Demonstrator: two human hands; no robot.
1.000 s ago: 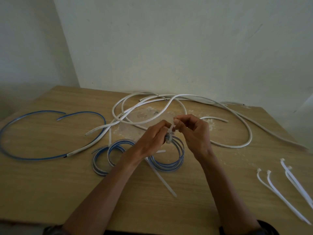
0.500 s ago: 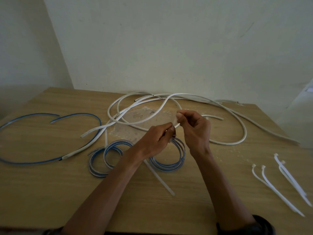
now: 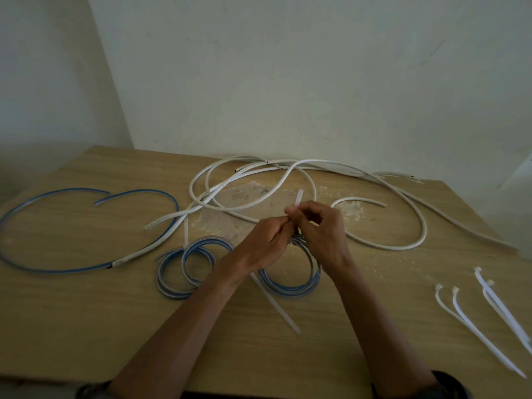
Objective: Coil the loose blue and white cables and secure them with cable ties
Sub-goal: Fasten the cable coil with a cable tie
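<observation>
Blue cable coil [image 3: 289,289] lies on the counter [image 3: 86,326], light and springy, likely to unwind unless held at its bundled far edge. Left hand [image 3: 264,246] pinches it there; right hand [image 3: 322,234] pinches the slick cable tie [image 3: 299,197] tail in curled fingers.

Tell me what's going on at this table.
A person is fastening a blue coil with a cable tie. The left hand and right hand both pinch it at the coil's far edge, its tail poking up. A second coil lies to the left. The white cables and one blue cable lie loose; spare ties wait on the right.
</observation>
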